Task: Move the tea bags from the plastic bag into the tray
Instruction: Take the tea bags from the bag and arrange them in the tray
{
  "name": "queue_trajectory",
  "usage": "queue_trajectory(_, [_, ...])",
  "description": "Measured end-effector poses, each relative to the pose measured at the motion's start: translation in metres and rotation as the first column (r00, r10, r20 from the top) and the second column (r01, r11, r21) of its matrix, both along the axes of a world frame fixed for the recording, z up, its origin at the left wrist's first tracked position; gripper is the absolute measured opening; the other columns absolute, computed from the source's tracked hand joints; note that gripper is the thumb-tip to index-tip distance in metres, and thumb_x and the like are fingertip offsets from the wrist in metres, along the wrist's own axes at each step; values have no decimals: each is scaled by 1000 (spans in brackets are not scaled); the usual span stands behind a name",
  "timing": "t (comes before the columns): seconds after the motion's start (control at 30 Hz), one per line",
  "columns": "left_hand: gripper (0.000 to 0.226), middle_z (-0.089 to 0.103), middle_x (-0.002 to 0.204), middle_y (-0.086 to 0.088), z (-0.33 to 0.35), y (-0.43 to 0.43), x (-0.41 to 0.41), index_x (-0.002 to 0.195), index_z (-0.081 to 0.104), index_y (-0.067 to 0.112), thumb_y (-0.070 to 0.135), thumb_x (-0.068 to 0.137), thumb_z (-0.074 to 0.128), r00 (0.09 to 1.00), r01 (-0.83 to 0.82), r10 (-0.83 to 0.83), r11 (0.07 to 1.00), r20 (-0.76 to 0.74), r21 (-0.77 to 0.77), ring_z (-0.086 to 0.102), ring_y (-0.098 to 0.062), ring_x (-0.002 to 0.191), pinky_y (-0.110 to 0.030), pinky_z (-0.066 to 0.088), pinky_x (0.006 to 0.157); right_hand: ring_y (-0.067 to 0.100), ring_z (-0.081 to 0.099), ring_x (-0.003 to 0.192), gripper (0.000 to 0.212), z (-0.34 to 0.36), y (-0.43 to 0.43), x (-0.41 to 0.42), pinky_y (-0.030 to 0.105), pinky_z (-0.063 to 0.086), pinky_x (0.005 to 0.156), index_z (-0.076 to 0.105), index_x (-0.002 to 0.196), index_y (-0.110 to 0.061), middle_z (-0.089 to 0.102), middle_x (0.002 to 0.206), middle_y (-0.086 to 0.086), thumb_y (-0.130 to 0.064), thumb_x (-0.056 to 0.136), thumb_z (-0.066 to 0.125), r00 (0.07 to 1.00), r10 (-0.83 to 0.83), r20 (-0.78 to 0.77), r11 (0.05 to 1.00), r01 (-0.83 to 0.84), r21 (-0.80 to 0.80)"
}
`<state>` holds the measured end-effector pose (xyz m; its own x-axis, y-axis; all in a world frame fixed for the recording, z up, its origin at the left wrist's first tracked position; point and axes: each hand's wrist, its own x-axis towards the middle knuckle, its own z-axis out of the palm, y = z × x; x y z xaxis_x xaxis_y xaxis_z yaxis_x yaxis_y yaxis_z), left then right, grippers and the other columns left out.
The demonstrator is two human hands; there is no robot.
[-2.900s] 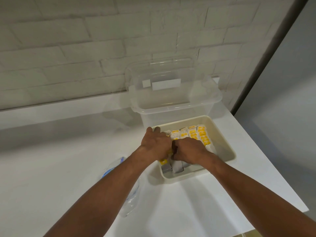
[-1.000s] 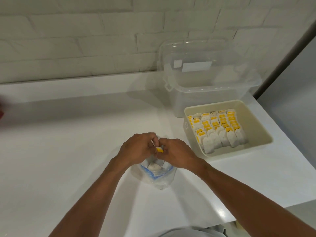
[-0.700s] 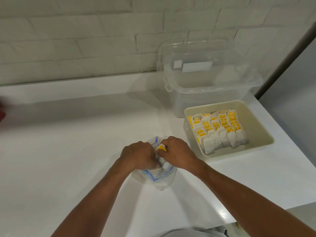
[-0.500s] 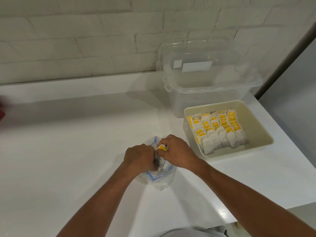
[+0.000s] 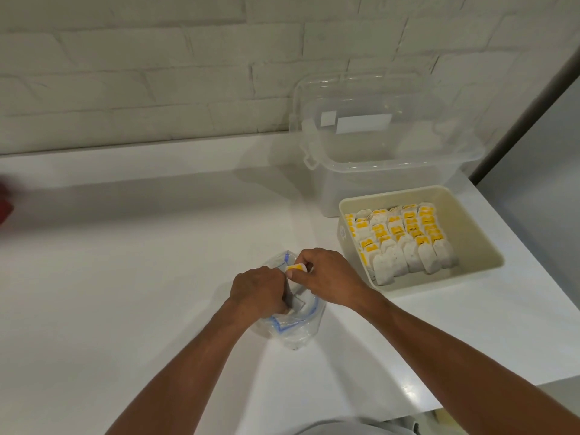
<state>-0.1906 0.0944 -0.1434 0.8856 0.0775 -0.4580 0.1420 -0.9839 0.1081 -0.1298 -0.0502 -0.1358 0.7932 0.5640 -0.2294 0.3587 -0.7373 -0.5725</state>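
A clear plastic bag with a blue zip line lies on the white counter in front of me. My left hand reaches into its mouth with curled fingers; what it holds is hidden. My right hand pinches a tea bag with a yellow tag at the bag's opening. To the right stands the cream tray, with several rows of white tea bags with yellow tags filling its left part.
A clear lidded storage box stands behind the tray against the white brick wall. The counter's right edge runs diagonally just past the tray. A blurred red thing shows at the far left edge.
Both hands left the tray and came to the plastic bag. In the last second my left hand pushed deeper into the bag while my right hand kept its pinch on the yellow-tagged tea bag.
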Motion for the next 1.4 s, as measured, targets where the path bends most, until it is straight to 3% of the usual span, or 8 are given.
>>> queue_trajectory(0.2, [8, 65, 96, 8, 9, 11, 4, 88, 57, 31, 34, 82, 61, 997, -35, 27, 992, -70, -121, 62, -19, 90, -30, 47, 71, 19, 59, 86, 38, 1, -2, 0, 34, 45, 78, 67, 91, -16, 64, 91, 3, -52, 95, 54, 1000, -2, 22, 1000, 2, -5])
queue_trajectory(0.47, [15, 67, 104, 11, 26, 25, 11, 99, 65, 36, 27, 91, 55, 996, -84, 80, 959, -23, -271, 66, -14, 89, -30, 53, 83, 19, 62, 90, 30, 3, -1, -2, 34, 47, 81, 71, 98, -17, 68, 97, 2, -42, 95, 55, 1000, -17, -8, 1000, 17, 10])
queue_trajectory(0.6, [5, 71, 79, 13, 27, 31, 10, 86, 64, 27, 31, 90, 65, 971, -206, 239, 850, 7, -485, 72, -7, 62, -25, 51, 68, 14, 59, 81, 13, 3, -3, 1, 28, 43, 73, 63, 89, -29, 58, 75, -14, -42, 92, 63, 998, -23, -51, 998, 25, 49])
queue_trajectory(0.73, [6, 77, 81, 4, 26, 35, 9, 81, 75, 22, 25, 85, 72, 958, -270, 277, 768, -79, -581, 75, -11, 69, -17, 46, 57, 18, 64, 81, 14, -2, -3, 4, 37, 55, 79, 61, 90, -31, 56, 71, -16, -43, 89, 67, 993, -66, -97, 995, 72, 64])
queue_trajectory(0.83, [12, 75, 81, -9, 27, 39, 8, 87, 79, 15, 10, 77, 79, 946, -315, 283, 686, -159, -656, 72, -17, 76, -27, 58, 68, 21, 69, 83, 9, -3, -4, 3, 41, 56, 83, 65, 96, -29, 67, 81, -9, -36, 91, 63, 992, -82, -98, 994, 89, 68])
queue_trajectory(0.97, [29, 64, 69, 4, 28, 40, 9, 91, 81, 22, -1, 75, 72, 952, -300, 262, 716, -156, -630, 60, -13, 70, -29, 55, 69, 21, 68, 85, 16, -3, -4, 3, 39, 56, 83, 68, 103, -28, 72, 90, -4, -28, 90, 60, 992, -86, -90, 995, 91, 49])
queue_trajectory(1.07, [34, 75, 85, 5, 30, 37, 9, 95, 80, 28, 1, 79, 66, 956, -286, 264, 757, -125, -588, 70, -14, 81, -27, 56, 70, 19, 68, 84, 16, -4, -6, 3, 39, 56, 83, 68, 103, -29, 72, 89, -6, -29, 89, 60, 992, -82, -95, 996, 86, 34])
queue_trajectory(1.4, [13, 76, 83, -2, 38, 41, 11, 91, 69, 23, 13, 83, 69, 928, -318, 368, 686, -65, -654, 74, -18, 83, -33, 57, 72, 18, 68, 85, 17, -5, -8, 3, 39, 56, 83, 66, 107, -30, 72, 93, -6, -29, 93, 58, 993, -79, -82, 996, 83, 39])
